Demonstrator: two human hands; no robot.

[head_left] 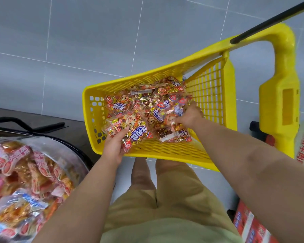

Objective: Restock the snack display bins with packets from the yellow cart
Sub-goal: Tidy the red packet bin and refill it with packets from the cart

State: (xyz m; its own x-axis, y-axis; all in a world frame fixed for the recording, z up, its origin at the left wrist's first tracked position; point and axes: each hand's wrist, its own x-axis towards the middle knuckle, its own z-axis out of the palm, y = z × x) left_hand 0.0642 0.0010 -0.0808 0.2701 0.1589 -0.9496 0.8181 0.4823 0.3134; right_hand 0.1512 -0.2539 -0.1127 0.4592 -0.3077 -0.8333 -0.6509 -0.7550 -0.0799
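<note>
**A:** What am I picking up, and how will it behave?

**B:** Clear snack packets (144, 109) heaped in the yellow cart (165, 151). My guess: light, crinkly, slippery film, lumpy with small wrapped pieces that shift inside. Soft, not fragile. Best taken by a sealed edge or pinched across the body; a loose grip may let them slide.

**A:** Left hand?

**B:** My left hand (113, 148) sits at the cart's near wall, fingers curled round the near end of one packet (130, 130), thumb on top. Closed on it, partly lifted off the heap, I think.

**A:** Right hand?

**B:** My right hand (189, 116) is deeper in, past the left, knuckles up, fingers bunched down into the packets. It looks clenched on film, but the fingertips are buried; can't tell which packet.

**A:** Where do they go?

**B:** The display bin (77, 155) lies left of my left hand, already holding pink-wrapped packets (25, 169).
</note>
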